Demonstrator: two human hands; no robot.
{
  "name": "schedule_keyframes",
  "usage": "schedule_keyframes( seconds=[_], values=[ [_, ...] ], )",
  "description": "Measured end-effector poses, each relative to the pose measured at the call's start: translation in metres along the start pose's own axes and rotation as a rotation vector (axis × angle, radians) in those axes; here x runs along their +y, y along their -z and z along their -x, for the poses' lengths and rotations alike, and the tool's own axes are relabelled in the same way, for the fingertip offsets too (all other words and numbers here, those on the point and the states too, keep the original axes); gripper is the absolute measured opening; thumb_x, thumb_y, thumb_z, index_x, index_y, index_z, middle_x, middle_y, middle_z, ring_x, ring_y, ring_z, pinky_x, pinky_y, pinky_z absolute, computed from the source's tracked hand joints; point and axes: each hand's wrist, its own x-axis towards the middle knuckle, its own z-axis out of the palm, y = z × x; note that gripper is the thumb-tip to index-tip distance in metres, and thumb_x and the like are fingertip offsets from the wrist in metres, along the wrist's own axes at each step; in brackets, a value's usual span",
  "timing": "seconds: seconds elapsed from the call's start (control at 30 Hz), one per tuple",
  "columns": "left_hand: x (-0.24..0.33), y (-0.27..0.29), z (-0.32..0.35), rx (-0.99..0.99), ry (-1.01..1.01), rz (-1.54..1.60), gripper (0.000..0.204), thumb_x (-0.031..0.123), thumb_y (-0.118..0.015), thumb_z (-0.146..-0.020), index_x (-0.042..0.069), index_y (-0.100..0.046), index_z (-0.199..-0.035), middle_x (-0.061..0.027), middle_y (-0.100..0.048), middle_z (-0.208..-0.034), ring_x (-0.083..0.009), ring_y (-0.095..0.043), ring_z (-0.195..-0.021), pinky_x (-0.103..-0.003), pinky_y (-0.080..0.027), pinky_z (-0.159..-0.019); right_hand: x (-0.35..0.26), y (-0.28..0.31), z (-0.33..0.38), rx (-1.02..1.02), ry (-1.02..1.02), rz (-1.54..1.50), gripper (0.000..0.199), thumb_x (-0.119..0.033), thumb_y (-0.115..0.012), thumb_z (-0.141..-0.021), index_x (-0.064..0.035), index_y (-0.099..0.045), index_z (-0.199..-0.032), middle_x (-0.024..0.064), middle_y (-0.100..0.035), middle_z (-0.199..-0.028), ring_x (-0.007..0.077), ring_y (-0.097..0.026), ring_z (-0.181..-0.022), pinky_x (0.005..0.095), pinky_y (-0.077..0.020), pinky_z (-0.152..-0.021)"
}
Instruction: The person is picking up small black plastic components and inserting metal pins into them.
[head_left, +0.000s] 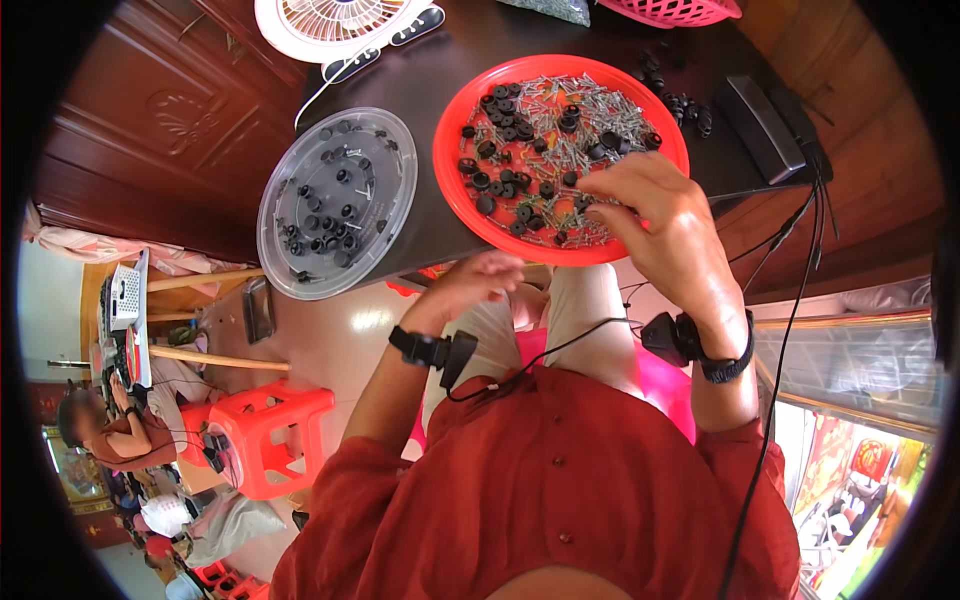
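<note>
Two hands are in the middle of the frame, one left hand (pixel 478 282) and one right hand (pixel 650 205). One bench (pixel 425 95) carries one red tray (pixel 447 150) at upper centre, one clear tray (pixel 392 190) at upper left, one fan (pixel 335 20), one pink basket (pixel 680 10) and one black box (pixel 757 128). Black caps (pixel 343 176) number well over a dozen in each tray; the metal pins (pixel 625 105) are too many to count. Two wrist cameras (pixel 458 358) show mid-frame.
</note>
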Motion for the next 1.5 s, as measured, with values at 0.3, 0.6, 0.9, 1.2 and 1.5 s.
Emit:
schedule_keyframes(
  seconds=[0.3, 0.6, 0.9, 1.2, 1.5],
  values=[
    [0.083, -0.053, 0.076, -0.383, -0.579, -0.413, 0.012, 0.007, -0.059, -0.083, 0.000, -0.062, -0.092, -0.0085, -0.063, -0.078, -0.0137, -0.059, -0.068, -0.027, -0.046, -0.062, 0.014, -0.032, -0.026, -0.206, 0.095, 0.117, 0.014, -0.009, -0.064, -0.072, -0.0032, -0.061, -0.085, 0.0116, -0.056, -0.080, 0.0295, -0.056, -0.083, 0.0390, -0.0461, -0.071],
    [0.124, -0.055, 0.054, 0.643, -0.880, -1.072, 0.014, 0.007, -0.064, -0.075, 0.004, -0.062, -0.089, -0.0106, -0.058, -0.083, -0.0266, -0.057, -0.076, -0.034, -0.046, -0.066, 0.012, -0.017, -0.017, -0.101, -0.045, -0.082, 0.013, -0.004, -0.063, -0.072, -0.0031, -0.061, -0.085, 0.0125, -0.058, -0.080, 0.0310, -0.059, -0.076, 0.0381, -0.0479, -0.067],
    [0.133, -0.063, 0.032, 0.670, -0.765, -1.358, 0.005, 0.004, -0.062, -0.072, 0.003, -0.060, -0.076, -0.0101, -0.055, -0.081, -0.0311, -0.057, -0.079, -0.041, -0.046, -0.066, 0.017, -0.006, 0.012, 0.245, -0.448, -0.703, 0.015, 0.001, -0.061, -0.080, 0.0022, -0.061, -0.096, 0.0044, -0.062, -0.084, 0.0091, -0.060, -0.076, 0.0220, -0.0484, -0.064],
    [0.138, -0.069, 0.036, 0.438, -0.760, -0.616, 0.006, -0.001, -0.058, -0.079, 0.001, -0.054, -0.083, -0.0079, -0.057, -0.073, -0.0169, -0.057, -0.067, -0.028, -0.045, -0.061, 0.011, -0.006, 0.030, 0.352, -0.478, -1.193, 0.014, -0.001, -0.057, -0.085, 0.0022, -0.059, -0.098, 0.0057, -0.062, -0.083, 0.0106, -0.061, -0.071, 0.0213, -0.0495, -0.061],
    [0.141, -0.098, 0.053, 0.221, -0.825, -0.275, 0.022, 0.000, -0.059, -0.083, 0.001, -0.059, -0.106, -0.0015, -0.058, -0.083, -0.0058, -0.054, -0.074, -0.020, -0.045, -0.067, 0.004, -0.008, 0.033, 0.322, -0.536, -1.365, 0.014, -0.003, -0.058, -0.085, 0.0015, -0.057, -0.098, 0.0053, -0.062, -0.083, 0.0100, -0.060, -0.071, 0.0216, -0.0495, -0.059]
  ],
)
